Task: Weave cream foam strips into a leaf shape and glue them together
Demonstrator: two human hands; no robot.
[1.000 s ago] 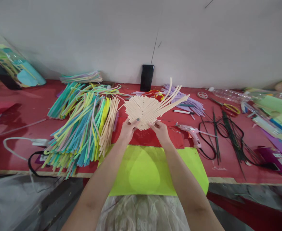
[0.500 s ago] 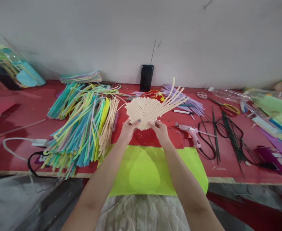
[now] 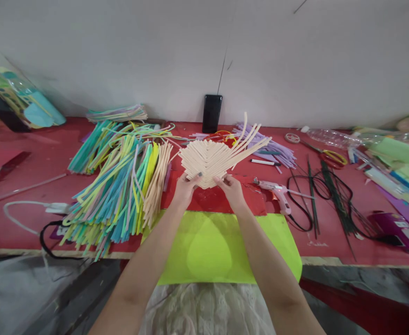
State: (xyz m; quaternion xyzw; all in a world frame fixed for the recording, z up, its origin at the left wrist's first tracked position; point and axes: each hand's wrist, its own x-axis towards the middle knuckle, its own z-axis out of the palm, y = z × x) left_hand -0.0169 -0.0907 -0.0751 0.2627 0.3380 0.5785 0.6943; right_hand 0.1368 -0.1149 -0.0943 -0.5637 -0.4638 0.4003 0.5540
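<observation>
Between my two hands I hold a cream leaf-shaped piece of pipe cleaners (image 3: 204,158), laid in slanting rows that meet along a middle line. Several loose ends fan out from it to the upper right. My left hand (image 3: 188,186) pinches its lower left edge, thumb on top. My right hand (image 3: 229,185) grips the lower right edge in the same way. Beneath my hands are a red sheet (image 3: 207,201) and a lime-green mat (image 3: 209,246). Left of the piece lies a bundle of cream pipe cleaners (image 3: 157,181).
A large pile of coloured pipe cleaners (image 3: 110,190) covers the left side. A phone (image 3: 212,113) leans on the wall. To the right lie a pink glue gun (image 3: 277,191) with a black cord, purple pipe cleaners (image 3: 281,151), scissors (image 3: 332,157), dark green stems (image 3: 335,200) and a plastic bottle (image 3: 333,137).
The cream piece has shifted and turned slightly to the left, and its loose ends sit a little further left and lower. Both hands keep their hold.
</observation>
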